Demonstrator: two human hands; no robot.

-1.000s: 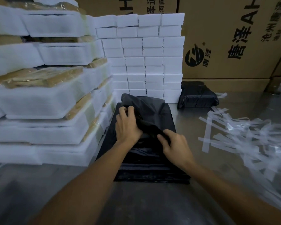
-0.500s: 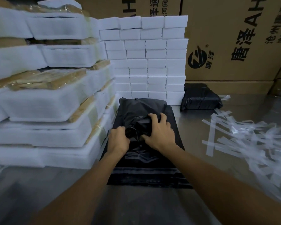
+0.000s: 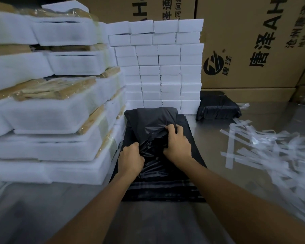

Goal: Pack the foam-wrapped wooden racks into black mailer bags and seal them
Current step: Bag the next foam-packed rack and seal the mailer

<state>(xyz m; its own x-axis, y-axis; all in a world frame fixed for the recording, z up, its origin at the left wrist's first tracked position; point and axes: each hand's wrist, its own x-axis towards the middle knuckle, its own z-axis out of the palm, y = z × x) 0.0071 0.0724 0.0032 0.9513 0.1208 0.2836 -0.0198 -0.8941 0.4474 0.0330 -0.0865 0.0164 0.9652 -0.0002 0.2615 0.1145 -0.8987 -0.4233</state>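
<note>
On the steel table (image 3: 218, 143), head cam view: both hands are bunching up the loose end of a filled black mailer bag (image 3: 148, 120), which sits on a flat stack of empty bags (image 3: 162, 189) right beside the foam-wrapped racks (image 3: 51, 111). The left hand (image 3: 130, 160) has its fingers curled into the plastic at the near side, and the right hand (image 3: 177, 146) grips the crumpled flap. Both forearms reach straight forward. Compared with half a second ago, the right hand's fingers went from spread flat to clenched on the plastic.
</note>
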